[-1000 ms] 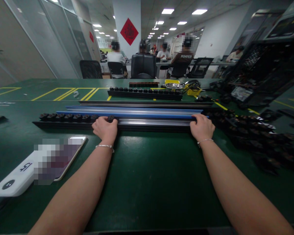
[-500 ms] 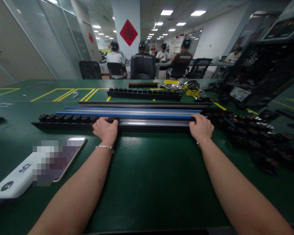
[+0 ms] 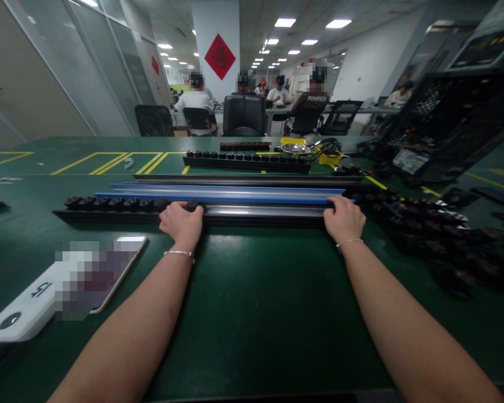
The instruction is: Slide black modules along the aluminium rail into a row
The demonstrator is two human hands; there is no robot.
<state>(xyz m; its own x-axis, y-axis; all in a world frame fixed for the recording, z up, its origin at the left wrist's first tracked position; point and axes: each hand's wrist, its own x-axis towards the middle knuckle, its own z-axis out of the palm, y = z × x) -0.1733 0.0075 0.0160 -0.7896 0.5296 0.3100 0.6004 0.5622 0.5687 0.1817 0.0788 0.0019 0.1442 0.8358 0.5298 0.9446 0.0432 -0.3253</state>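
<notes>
Together, the left hand and right hand grip a black rail on the green table, near its middle and right end. Small black parts line its left portion; blue strips lie just behind.

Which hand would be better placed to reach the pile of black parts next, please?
Probably the right hand: it is at the near black rail, closer to the pile of black parts, while the left hand is farther along the rail.
</notes>
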